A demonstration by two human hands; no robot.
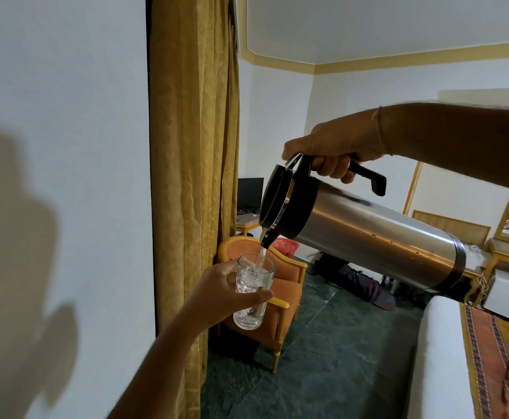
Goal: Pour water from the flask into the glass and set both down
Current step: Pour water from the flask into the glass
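Observation:
A steel flask (pixel 380 237) with a black lid and black handle is tipped far over, its spout pointing down and left. My right hand (pixel 334 152) grips the handle from above. A thin stream of water (pixel 261 257) runs from the spout into a clear glass (pixel 253 293) held upright just below. My left hand (pixel 220 293) wraps around the glass from the left, fingers across its front. The glass holds water up to a level near its rim. Both are held in the air above the floor.
An orange armchair (pixel 280 313) with a wooden frame stands right behind and below the glass. A gold curtain (pixel 192 176) hangs at the left. A bed (pixel 458 358) with a striped cover lies at lower right. Green floor (pixel 337 358), a red basket (pixel 286 245) and dark bags (pixel 353 279) lie beyond.

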